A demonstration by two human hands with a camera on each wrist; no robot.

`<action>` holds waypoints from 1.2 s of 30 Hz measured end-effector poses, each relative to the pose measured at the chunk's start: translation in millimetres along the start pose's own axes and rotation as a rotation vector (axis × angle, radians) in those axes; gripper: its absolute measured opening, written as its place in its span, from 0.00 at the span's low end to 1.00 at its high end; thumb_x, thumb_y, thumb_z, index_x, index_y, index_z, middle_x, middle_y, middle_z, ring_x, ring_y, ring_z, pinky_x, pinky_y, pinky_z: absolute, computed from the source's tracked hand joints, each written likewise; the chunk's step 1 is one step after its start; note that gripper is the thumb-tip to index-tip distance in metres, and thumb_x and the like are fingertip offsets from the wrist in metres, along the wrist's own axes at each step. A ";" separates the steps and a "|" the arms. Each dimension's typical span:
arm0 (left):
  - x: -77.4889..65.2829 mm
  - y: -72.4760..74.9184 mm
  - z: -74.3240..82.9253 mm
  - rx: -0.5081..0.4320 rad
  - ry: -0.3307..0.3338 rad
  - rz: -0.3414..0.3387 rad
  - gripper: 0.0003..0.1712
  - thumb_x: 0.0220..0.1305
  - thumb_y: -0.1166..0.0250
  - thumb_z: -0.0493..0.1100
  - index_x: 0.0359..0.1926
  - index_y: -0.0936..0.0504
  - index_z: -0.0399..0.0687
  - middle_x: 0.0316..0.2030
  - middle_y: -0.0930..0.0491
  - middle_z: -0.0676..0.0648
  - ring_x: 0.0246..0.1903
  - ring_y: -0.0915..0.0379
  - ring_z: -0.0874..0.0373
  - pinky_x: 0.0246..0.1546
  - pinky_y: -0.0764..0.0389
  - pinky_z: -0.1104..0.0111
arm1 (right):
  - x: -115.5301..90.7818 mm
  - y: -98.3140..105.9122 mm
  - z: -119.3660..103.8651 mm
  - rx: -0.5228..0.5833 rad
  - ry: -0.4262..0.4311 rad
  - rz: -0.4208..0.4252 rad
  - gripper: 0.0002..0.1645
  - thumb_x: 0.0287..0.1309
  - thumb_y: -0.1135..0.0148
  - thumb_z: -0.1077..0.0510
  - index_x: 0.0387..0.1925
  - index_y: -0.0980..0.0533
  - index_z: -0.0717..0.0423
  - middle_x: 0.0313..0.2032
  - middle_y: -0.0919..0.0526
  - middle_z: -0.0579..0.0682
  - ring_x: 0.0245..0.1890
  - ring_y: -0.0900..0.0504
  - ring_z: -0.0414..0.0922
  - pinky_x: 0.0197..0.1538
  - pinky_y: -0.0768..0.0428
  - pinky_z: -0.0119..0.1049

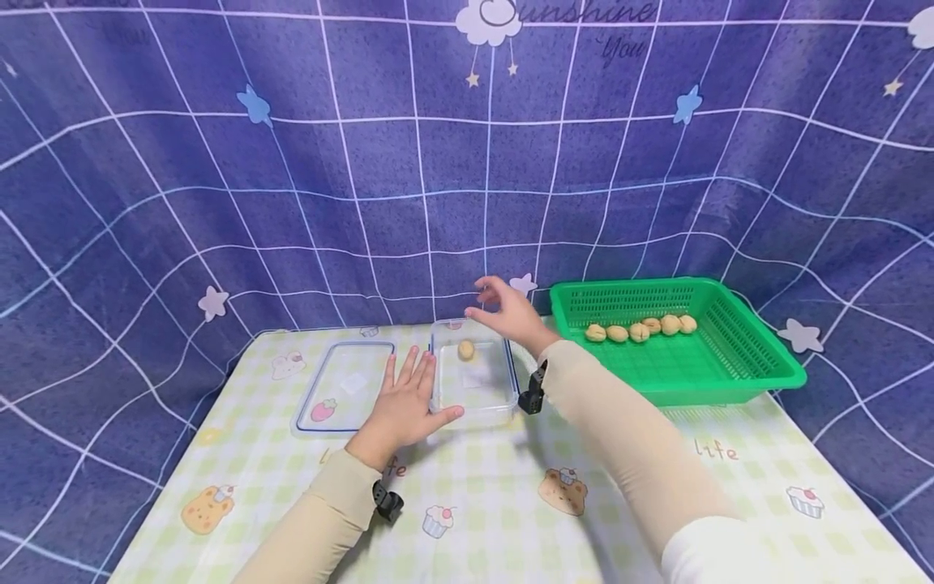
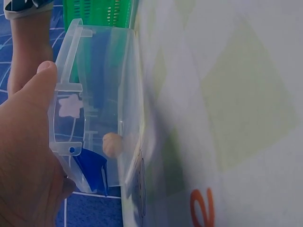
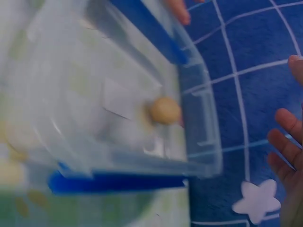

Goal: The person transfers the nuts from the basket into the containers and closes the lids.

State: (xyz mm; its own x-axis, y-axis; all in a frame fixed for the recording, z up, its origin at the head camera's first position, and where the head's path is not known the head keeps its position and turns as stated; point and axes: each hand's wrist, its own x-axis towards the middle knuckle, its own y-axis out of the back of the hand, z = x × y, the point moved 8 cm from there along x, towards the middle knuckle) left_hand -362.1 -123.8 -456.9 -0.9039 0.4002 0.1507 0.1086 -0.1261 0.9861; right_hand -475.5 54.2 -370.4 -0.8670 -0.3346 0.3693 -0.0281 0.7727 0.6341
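Observation:
A clear plastic box (image 1: 490, 389) with blue side clips stands on the table, and one walnut (image 1: 465, 349) lies inside it toward the back. My left hand (image 1: 404, 405) rests at the box's left side, fingers extended and thumb along the front edge; the left wrist view shows the thumb at the rim. Over the back right corner of the box hovers my right hand (image 1: 514, 315), fingers loosely bent and apart from the thumb, nothing between them. In the right wrist view the walnut (image 3: 165, 110) sits away from those fingers (image 3: 286, 142).
To the left lies a flat clear lid (image 1: 343, 405) with a blue seal. A green basket (image 1: 766, 369) stands at the right, several walnuts (image 1: 639, 332) in a row along its back part. Behind the table hangs a blue curtain (image 1: 379, 154); a checked cloth (image 1: 496, 527) covers the table.

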 end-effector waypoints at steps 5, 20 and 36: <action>-1.5 2.4 -0.6 0.007 0.003 0.009 0.64 0.64 0.57 0.82 0.78 0.50 0.31 0.78 0.49 0.36 0.79 0.69 0.41 0.73 0.81 0.45 | 1.2 29.1 2.9 0.059 0.000 0.015 0.36 0.63 0.31 0.44 0.66 0.30 0.56 0.51 0.16 0.56 0.52 0.19 0.51 0.58 0.21 0.49; -0.2 2.3 -1.1 0.036 0.004 0.007 0.64 0.64 0.56 0.81 0.78 0.51 0.33 0.78 0.50 0.38 0.79 0.71 0.44 0.74 0.73 0.42 | -10.7 114.6 41.1 0.075 -0.072 0.142 0.33 0.66 0.33 0.48 0.65 0.30 0.59 0.50 0.16 0.59 0.49 0.18 0.54 0.53 0.21 0.51; -2.4 -1.3 -1.0 0.030 0.024 -0.024 0.64 0.64 0.59 0.83 0.79 0.54 0.35 0.78 0.52 0.39 0.79 0.74 0.46 0.73 0.83 0.46 | -51.1 158.2 102.4 0.103 -0.200 0.111 0.40 0.66 0.36 0.39 0.69 0.34 0.56 0.55 0.20 0.59 0.55 0.23 0.54 0.58 0.25 0.55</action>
State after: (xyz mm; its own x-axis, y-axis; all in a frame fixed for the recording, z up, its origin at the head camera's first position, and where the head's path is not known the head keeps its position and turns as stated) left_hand -360.5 -125.5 -458.6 -0.9159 0.3812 0.1258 0.0990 -0.0892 0.9911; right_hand -486.5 248.8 -358.5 -0.9485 -0.1391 0.2847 0.0311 0.8533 0.5205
